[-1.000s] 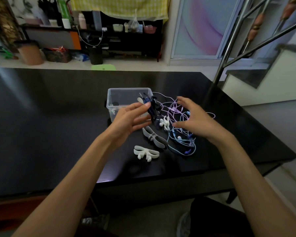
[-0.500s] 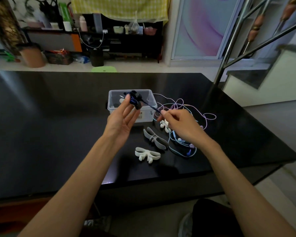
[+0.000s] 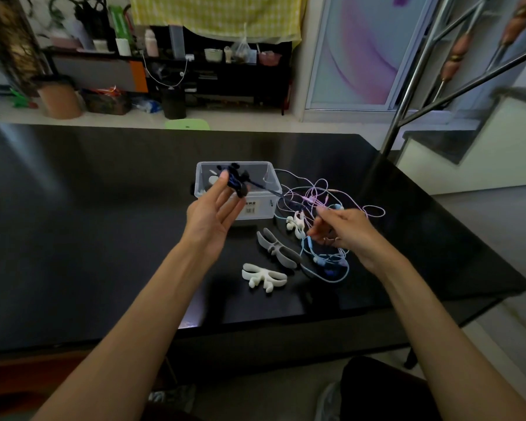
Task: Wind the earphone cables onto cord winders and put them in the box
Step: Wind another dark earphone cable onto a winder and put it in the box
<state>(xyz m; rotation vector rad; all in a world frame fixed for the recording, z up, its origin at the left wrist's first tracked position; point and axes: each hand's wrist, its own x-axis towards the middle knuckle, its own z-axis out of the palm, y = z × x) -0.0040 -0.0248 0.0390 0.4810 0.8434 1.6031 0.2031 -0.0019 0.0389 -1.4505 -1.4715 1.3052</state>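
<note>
The left hand point(image 3: 214, 212) is raised palm-up over the black table point(image 3: 88, 238), its fingertips pinching a dark cord winder point(image 3: 237, 180) already wrapped with dark blue cable; the other fingers lie fairly straight beneath it. The winder hangs at the near rim of the clear plastic box point(image 3: 263, 208), which stands on the table and shows a small label on its front wall; something white lies inside it, too blurred to identify. A dark cable point(image 3: 266, 189) runs taut from the winder down to the right, toward the tangle. In front of the box lie three bare winders: a white one point(image 3: 263, 276) nearest the person, a grey one point(image 3: 278, 249) just behind it, and a smaller white one point(image 3: 296, 223) beside the box's right corner. To their right sprawls a tangle of earphone cables point(image 3: 325, 196), pink and pale strands farther back, with a light blue coil point(image 3: 328, 267) nearer. The right hand point(image 3: 348, 232) hovers over this tangle with fingers curled, thumb and forefinger seeming to pinch a thin strand, though motion blur hides exactly which one.
</note>
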